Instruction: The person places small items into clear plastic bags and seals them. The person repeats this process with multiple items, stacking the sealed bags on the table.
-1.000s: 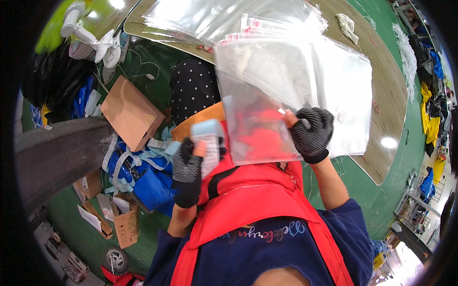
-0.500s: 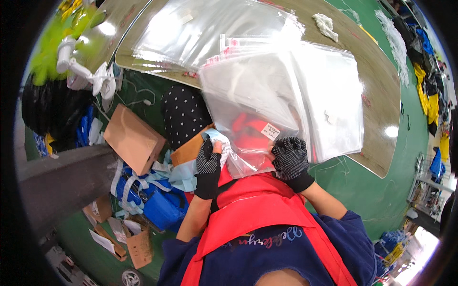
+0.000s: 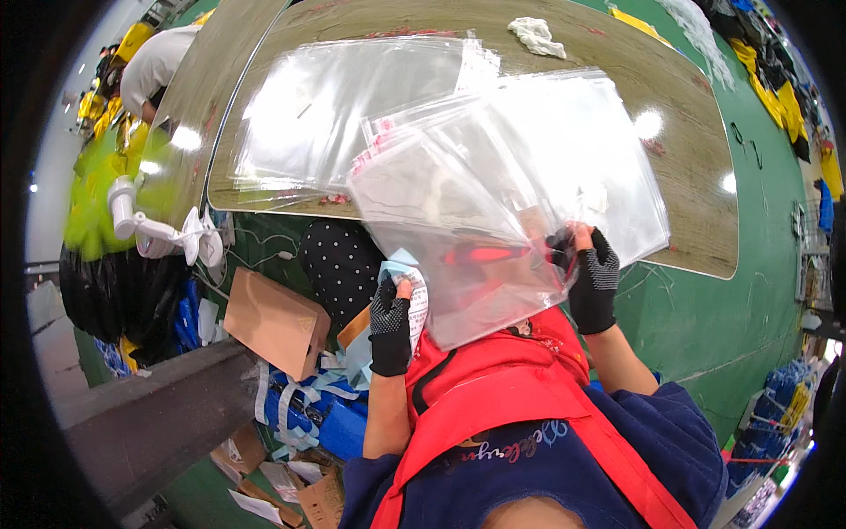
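My left hand (image 3: 390, 322), in a black dotted half-finger glove, is closed round a strip of white printed labels (image 3: 418, 304) with light blue backing. It is beside the left edge of a pile of clear plastic bags (image 3: 458, 220), whose near end overhangs the table onto my red apron (image 3: 502, 379). At the pile's right edge, my right hand (image 3: 592, 273), gloved alike, pinches the edge of a clear bag between thumb and fingers. The bare fingertips show; how many layers they hold I cannot make out. Red shows through the plastic.
More clear bags (image 3: 317, 115) lie on the wood-patterned table (image 3: 696, 194), near a crumpled white scrap (image 3: 536, 37). At left are a cardboard box (image 3: 275, 322), a dark beam (image 3: 167, 414) and a blurred green fan (image 3: 106, 198). Another person (image 3: 159, 70) bends at the far left.
My right hand has moved right and up from the near edge to the bags' right edge. A white label seen earlier on the top bag no longer shows there. The left hand keeps its labels.
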Action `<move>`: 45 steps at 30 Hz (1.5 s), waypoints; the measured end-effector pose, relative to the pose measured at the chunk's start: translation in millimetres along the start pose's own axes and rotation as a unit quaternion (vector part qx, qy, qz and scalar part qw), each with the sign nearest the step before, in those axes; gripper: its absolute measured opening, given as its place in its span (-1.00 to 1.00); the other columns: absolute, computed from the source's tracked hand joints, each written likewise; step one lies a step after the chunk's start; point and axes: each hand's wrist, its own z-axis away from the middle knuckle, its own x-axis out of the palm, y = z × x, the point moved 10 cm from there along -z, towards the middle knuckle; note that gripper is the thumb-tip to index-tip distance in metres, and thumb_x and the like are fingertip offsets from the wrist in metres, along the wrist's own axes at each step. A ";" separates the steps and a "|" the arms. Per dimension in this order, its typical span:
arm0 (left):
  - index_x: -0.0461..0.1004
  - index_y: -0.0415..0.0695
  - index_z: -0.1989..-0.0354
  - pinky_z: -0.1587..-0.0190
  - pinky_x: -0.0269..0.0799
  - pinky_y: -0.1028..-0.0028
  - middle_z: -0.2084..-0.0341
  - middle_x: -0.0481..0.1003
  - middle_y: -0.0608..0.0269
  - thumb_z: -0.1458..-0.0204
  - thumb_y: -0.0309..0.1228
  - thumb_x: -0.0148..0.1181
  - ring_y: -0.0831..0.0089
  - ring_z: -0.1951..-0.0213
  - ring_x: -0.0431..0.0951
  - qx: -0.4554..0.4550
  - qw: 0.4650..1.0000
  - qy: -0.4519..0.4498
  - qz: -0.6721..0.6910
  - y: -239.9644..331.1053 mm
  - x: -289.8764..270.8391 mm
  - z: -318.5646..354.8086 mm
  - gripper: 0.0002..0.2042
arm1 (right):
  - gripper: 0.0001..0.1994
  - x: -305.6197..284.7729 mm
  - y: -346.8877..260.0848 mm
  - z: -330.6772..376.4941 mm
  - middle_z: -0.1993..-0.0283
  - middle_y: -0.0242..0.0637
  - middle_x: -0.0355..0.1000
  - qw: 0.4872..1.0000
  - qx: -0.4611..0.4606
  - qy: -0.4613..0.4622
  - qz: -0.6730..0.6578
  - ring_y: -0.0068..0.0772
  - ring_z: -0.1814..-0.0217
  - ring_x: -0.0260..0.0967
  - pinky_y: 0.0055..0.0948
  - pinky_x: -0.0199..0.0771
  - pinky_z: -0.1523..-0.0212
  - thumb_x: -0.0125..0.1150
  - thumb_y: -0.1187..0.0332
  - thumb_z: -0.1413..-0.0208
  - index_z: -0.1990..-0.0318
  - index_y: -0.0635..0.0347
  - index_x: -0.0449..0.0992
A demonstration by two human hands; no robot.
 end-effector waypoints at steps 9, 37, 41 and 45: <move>0.42 -0.30 0.21 0.20 0.28 0.47 0.36 0.45 0.19 -0.13 -0.32 0.00 0.44 0.32 0.39 0.037 0.997 0.009 -0.063 -8.7 -13.1 -0.7 -0.74 | -0.49 -59.4 -24.4 9.3 0.17 -0.10 0.41 0.993 -0.066 0.010 -0.094 -0.30 0.18 0.42 -0.43 0.45 0.22 0.04 0.15 -0.15 -0.14 0.30 0.16; 0.25 -0.39 -0.04 0.02 0.35 0.38 0.05 0.39 0.01 -0.08 -0.39 0.08 0.31 0.06 0.42 0.157 0.982 0.065 0.081 106.3 -6.3 53.8 -0.59 | -0.70 104.5 17.7 49.8 0.38 -0.14 0.37 0.749 -0.273 -0.341 0.498 -0.02 0.36 0.34 -0.16 0.33 0.38 0.26 0.13 0.18 0.38 0.15 0.44; 0.19 -0.39 -0.07 -0.06 0.31 0.33 -0.02 0.32 -0.12 -0.11 -0.39 -0.01 0.19 -0.03 0.38 0.161 0.976 -0.026 0.146 116.5 36.9 41.5 -0.60 | -0.73 97.8 19.6 39.5 0.45 -0.13 0.35 0.829 -0.173 -0.339 0.410 -0.13 0.41 0.36 -0.26 0.33 0.38 0.26 0.18 0.09 0.41 0.18 0.42; 0.20 -0.35 -0.09 -0.02 0.26 0.47 0.02 0.37 0.08 -0.12 -0.40 -0.03 0.38 0.04 0.39 0.126 0.986 -0.015 0.105 102.2 40.7 34.2 -0.61 | -0.68 80.0 26.1 33.0 0.54 -0.20 0.29 0.886 -0.096 -0.291 0.348 -0.34 0.47 0.29 -0.43 0.28 0.44 0.38 0.19 0.15 0.46 0.22 0.39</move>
